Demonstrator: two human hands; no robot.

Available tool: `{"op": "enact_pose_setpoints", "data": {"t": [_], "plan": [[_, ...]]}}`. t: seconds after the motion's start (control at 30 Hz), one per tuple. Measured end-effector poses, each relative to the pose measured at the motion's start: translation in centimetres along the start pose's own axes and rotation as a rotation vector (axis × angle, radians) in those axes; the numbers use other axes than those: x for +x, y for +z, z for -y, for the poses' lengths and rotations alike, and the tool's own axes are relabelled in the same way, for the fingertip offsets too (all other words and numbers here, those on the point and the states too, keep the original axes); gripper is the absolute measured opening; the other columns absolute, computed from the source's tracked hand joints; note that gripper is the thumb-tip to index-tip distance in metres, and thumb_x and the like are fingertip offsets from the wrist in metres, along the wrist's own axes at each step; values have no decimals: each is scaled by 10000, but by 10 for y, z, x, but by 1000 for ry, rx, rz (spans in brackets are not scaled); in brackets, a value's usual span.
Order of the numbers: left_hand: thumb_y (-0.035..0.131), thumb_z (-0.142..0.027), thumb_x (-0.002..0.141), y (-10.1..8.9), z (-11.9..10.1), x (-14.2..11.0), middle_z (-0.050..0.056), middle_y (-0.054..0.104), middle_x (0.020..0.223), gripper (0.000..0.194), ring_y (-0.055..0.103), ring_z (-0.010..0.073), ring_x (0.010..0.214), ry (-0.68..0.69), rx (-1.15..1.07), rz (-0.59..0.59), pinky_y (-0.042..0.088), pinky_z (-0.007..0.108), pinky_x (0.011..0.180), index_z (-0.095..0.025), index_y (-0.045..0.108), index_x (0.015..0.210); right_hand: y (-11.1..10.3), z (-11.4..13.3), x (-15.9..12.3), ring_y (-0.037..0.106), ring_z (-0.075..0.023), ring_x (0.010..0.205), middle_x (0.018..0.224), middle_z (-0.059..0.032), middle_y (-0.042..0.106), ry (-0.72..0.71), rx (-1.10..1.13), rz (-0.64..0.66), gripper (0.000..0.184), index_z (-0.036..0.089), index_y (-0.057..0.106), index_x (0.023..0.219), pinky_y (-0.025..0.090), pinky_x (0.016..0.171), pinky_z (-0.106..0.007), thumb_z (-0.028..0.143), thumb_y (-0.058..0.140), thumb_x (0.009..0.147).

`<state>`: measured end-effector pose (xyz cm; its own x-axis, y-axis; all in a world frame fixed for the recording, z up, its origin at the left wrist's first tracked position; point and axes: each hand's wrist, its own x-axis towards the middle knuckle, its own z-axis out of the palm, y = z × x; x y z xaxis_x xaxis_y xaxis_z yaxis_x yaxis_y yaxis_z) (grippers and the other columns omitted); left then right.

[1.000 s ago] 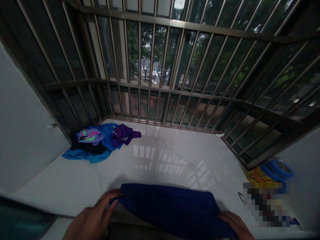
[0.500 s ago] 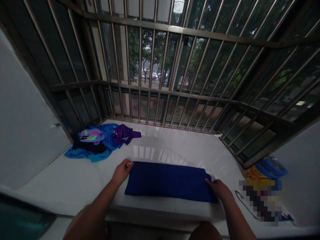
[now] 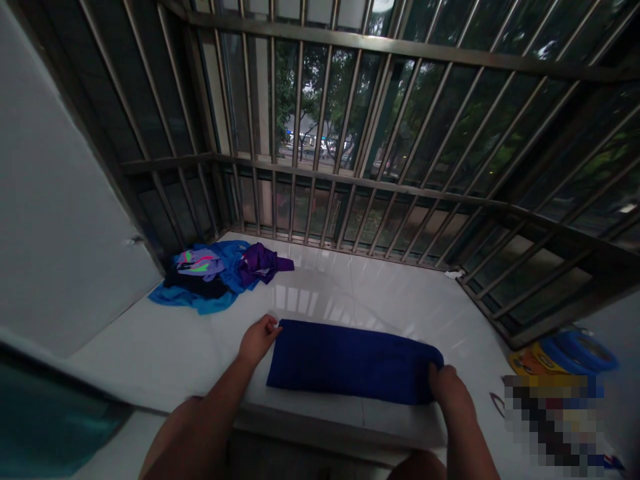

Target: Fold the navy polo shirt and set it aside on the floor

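A dark blue folded cloth (image 3: 350, 363) lies as a long flat strip on the white tiled ledge. At its far left corner my left hand (image 3: 260, 341) is closed, thumb and finger pinching the edge. My right hand (image 3: 453, 390) is at the other end, its fingers closed on the cloth's right edge. That end looks slightly raised and rounded. Some of the right fingers are hidden behind the hand and cloth.
A heap of blue, purple and black clothes (image 3: 220, 277) lies at the back left of the ledge (image 3: 320, 287). Metal window bars (image 3: 340, 177) enclose the back. On the right stand a yellow and blue tub (image 3: 555, 353) and a blurred-out patch.
My right hand has shifted its hold at the right end; the stepped edge there is now smooth and rounded. My left hand keeps its corner. The view has turned slightly left.
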<state>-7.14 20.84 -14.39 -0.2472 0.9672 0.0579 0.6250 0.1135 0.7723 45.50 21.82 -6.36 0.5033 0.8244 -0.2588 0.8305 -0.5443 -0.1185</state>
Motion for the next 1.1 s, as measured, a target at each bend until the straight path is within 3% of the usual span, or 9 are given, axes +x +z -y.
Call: {"op": "enact_pose_setpoints", "data": {"t": [0.13, 0.27, 0.37, 0.53, 0.7, 0.77, 0.87, 1.0, 1.1], "plan": [[752, -324, 920, 0, -4, 0, -56, 716, 776, 94, 685, 169, 752, -9, 41, 7, 422, 268, 712, -260, 692, 953, -32, 48, -31, 788, -379, 1141, 1258, -310, 763, -79, -1, -118, 538, 49, 529, 1487, 571, 924, -457, 407, 364, 1122], [748, -304, 944, -1, -6, 1, -50, 720, 766, 66, 678, 162, 742, -28, 73, 24, 399, 263, 688, -254, 715, 919, -46, 131, -91, 801, -306, 1025, 1220, -196, 787, -351, 40, -311, 339, 187, 649, 1327, 553, 818, -379, 336, 500, 1061], [750, -326, 954, 0, -8, 2, -37, 715, 760, 111, 667, 167, 737, -43, 98, 25, 375, 268, 665, -247, 718, 883, -16, 202, -145, 790, -258, 953, 1220, -173, 782, -616, 57, -324, 272, 197, 703, 1214, 544, 770, -345, 212, 529, 1006], [732, -330, 968, 1, -8, 2, -29, 746, 793, 101, 677, 164, 751, -55, 117, 28, 387, 264, 673, -244, 735, 914, 79, 279, -232, 795, -305, 879, 1023, -177, 823, -957, 34, -145, 380, 228, 822, 1049, 578, 725, -418, 37, 511, 943], [715, -329, 973, 0, -7, 2, -30, 766, 809, 98, 689, 159, 749, -54, 121, 36, 405, 262, 677, -247, 741, 925, 123, 276, -267, 768, -328, 1072, 1162, -147, 815, -1020, 40, -81, 355, 218, 813, 1159, 607, 879, -457, 63, 556, 968], [710, -329, 978, 0, -7, 1, -33, 764, 804, 100, 687, 156, 740, -54, 116, 37, 407, 262, 673, -248, 739, 927, 125, 261, -258, 691, -370, 1270, 1395, -173, 745, -1015, 67, -137, 365, 226, 748, 1350, 571, 1020, -535, 207, 676, 992], [714, -331, 980, 1, -7, 0, -36, 751, 779, 108, 678, 155, 723, -60, 108, 34, 396, 267, 660, -247, 728, 912, 123, 240, -229, 569, -407, 1454, 1619, -194, 599, -1028, 60, -159, 670, 233, 627, 1546, 456, 1182, -624, 370, 840, 926], [725, -311, 976, 1, -9, -1, -32, 745, 788, 94, 670, 157, 738, -65, 106, 23, 386, 270, 676, -245, 722, 909, 113, 228, -187, 712, -292, 1287, 1434, -87, 762, -1083, 57, -57, 255, 288, 800, 1279, 550, 1078, -447, 294, 697, 1046], [732, -307, 972, 0, -12, -2, -31, 741, 786, 88, 669, 158, 742, -67, 107, 23, 380, 269, 674, -248, 724, 907, 105, 230, -170, 773, -241, 1164, 1288, -92, 823, -1027, 109, -102, 321, 249, 808, 1246, 576, 1012, -355, 259, 505, 1140]]}}
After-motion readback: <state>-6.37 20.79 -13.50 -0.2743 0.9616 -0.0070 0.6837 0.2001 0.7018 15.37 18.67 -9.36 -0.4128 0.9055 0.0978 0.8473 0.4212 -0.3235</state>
